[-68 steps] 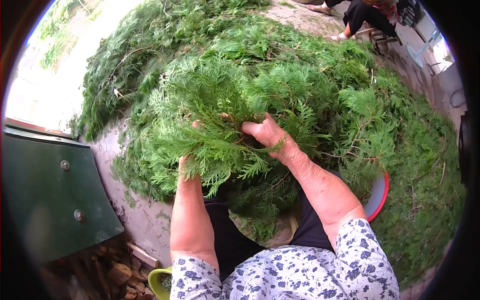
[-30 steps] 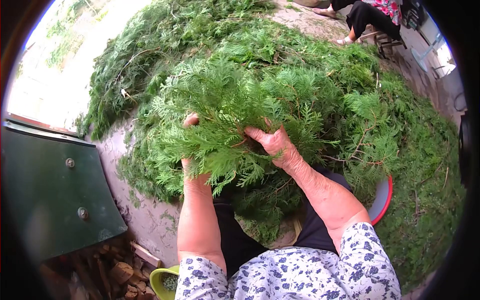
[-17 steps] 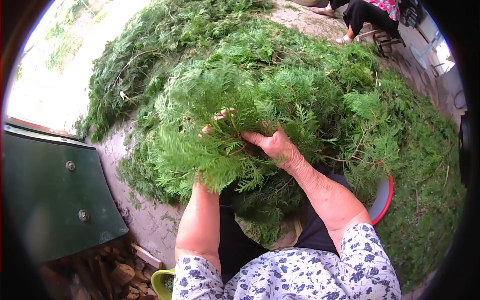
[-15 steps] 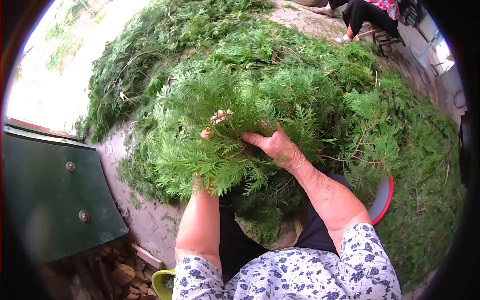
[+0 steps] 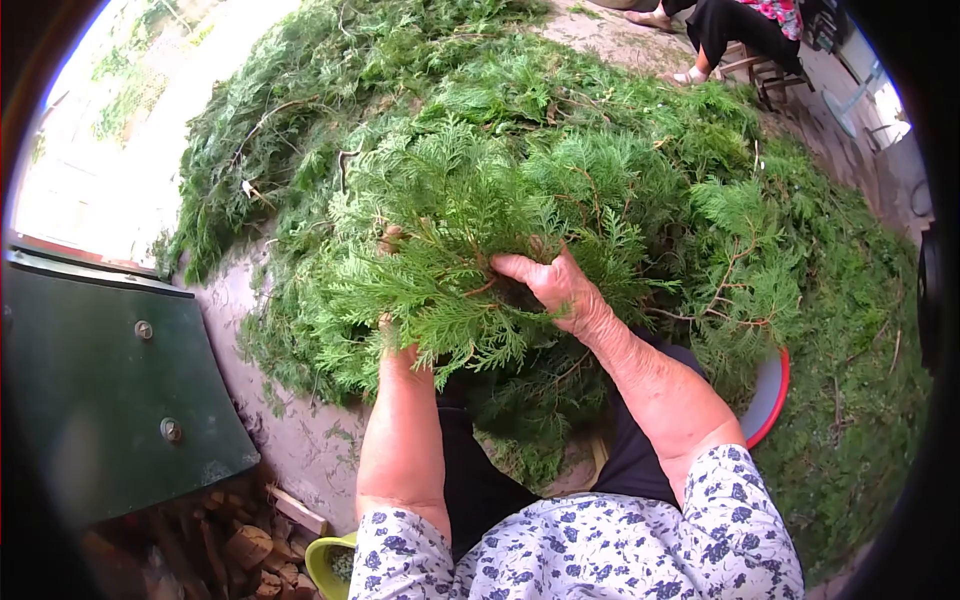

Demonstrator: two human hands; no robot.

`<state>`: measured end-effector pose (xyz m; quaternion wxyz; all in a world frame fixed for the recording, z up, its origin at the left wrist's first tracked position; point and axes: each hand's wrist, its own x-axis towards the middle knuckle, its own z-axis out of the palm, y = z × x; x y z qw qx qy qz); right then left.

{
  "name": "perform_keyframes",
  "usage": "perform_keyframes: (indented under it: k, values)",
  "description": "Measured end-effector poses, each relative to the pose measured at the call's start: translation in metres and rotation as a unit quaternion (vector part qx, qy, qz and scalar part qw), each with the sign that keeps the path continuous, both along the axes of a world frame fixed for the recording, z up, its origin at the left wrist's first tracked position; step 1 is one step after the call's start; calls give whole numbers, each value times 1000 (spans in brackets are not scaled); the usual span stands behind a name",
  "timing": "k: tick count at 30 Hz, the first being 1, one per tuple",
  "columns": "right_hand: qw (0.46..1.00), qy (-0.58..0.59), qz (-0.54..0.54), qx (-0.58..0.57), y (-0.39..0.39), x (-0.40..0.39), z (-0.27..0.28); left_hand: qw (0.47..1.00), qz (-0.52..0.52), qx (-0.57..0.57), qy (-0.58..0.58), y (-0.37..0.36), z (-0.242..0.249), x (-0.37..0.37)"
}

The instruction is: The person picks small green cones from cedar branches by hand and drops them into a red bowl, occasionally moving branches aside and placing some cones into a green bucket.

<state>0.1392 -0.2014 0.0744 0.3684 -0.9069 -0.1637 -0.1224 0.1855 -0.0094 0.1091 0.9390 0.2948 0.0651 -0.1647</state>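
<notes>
Right-hand fingers point(image 5: 514, 267) pinched the sprig point(image 5: 415, 283), best steadied by its stem point(image 5: 482, 287); we couldn't tell whether our left hand point(image 5: 391, 239) gripped.

Sprigs point(image 5: 425, 287) look matt; the panel point(image 5: 95, 385), smooth; wood chunks point(image 5: 248, 546), rough.

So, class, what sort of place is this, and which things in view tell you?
Probably a sheltered yard or home work area: leafy branches heap the bare floor, chopped wood lies at the lower left, and a second person sits at the far edge.
</notes>
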Motion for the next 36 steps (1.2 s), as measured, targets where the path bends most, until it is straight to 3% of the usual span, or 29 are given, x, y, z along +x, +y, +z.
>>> perform_keyframes:
  k: [2,5,8,9,12,13,15,16,17,18,19,20,21,22,24,25,26,27,31,34,35,36]
  values:
    - [1000,20,3,10,0,0,-1,1000,-2,14,-8,0,2,5]
    - [996,73,7,57,2,1,3,977,141,157,11,13,-18,42]
    - [981,132,3,141,4,2,6,974,132,178,-44,36,-16,56]
    - [970,156,1,187,4,2,7,999,-26,-42,16,47,-16,62]
    - [946,196,6,258,7,2,13,999,-22,-43,13,31,-28,54]
    - [946,196,6,258,7,2,10,999,-21,-43,13,25,-28,50]
    - [997,42,15,57,2,2,0,992,95,71,40,11,-27,36]
    - [997,43,15,57,3,1,3,979,152,127,54,6,-29,28]
    - [987,87,3,138,6,1,8,986,110,109,-70,3,-36,20]
    - [967,131,-9,218,9,0,13,986,109,109,-68,7,-44,22]
    - [967,133,-10,218,10,2,18,983,100,131,-81,9,-44,24]
    - [916,213,-10,341,10,5,22,980,91,153,-93,10,-43,24]
    - [843,287,-11,455,10,6,26,986,77,142,-32,9,-41,23]
    - [842,288,-11,456,10,3,29,986,76,143,-31,11,-46,24]
    - [948,191,-19,253,10,-3,34,989,52,132,-37,14,-55,26]
    - [948,191,-18,253,8,-1,27,990,40,126,-40,13,-61,19]
    - [995,50,-1,91,4,1,13,992,27,120,-42,16,-66,20]
    - [993,-92,16,-75,1,2,5,992,14,113,-45,17,-71,21]
    - [997,-19,-11,-72,3,-2,15,994,-37,89,-55,16,-90,27]
    - [997,-65,1,-34,4,4,16,993,-74,69,-66,17,-102,34]
    - [983,68,-18,169,8,3,22,992,-86,63,-69,20,-106,35]
    - [911,195,-36,362,10,3,25,991,-98,57,-72,20,-112,31]
